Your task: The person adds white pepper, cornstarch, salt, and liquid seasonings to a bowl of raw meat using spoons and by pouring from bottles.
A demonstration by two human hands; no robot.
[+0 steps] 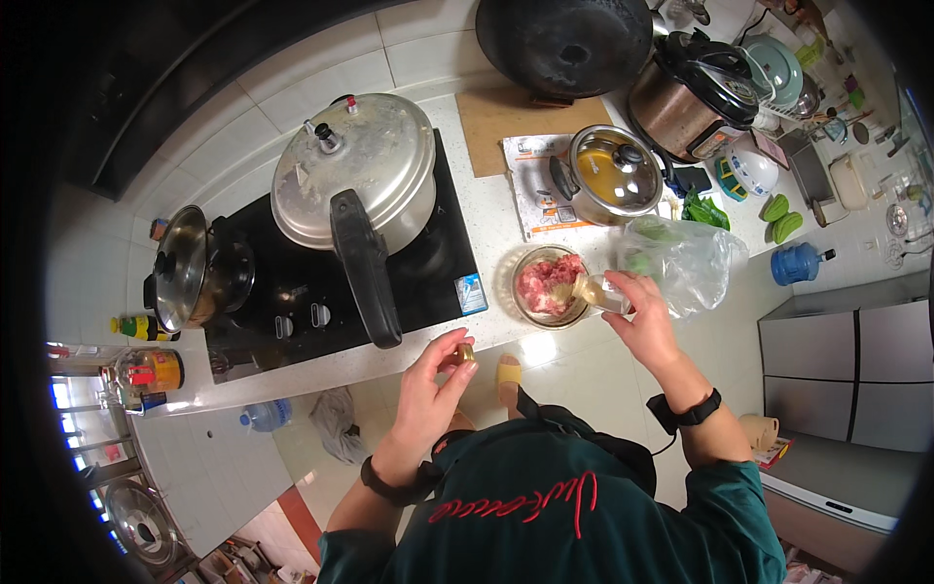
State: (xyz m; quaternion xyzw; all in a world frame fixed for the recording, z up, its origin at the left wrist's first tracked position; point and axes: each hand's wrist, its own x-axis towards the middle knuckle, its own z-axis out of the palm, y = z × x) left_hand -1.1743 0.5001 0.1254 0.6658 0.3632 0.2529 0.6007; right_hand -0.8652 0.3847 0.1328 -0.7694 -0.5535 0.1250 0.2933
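Note:
In my right hand is a small clear jar of pale brown powder, tipped sideways with its mouth over a glass bowl. Raw minced meat fills the bowl, and some pale powder lies on it near the jar's mouth. My left hand pinches a small gold-coloured cap between thumb and fingers, just off the counter's front edge. A clear plastic bag with green items inside lies beside my right hand.
A large pressure cooker stands on the black cooktop, its handle reaching toward the front edge. Behind the bowl is a lidded steel pot on a printed sheet. An electric cooker, leafy greens and green gourds are to the right.

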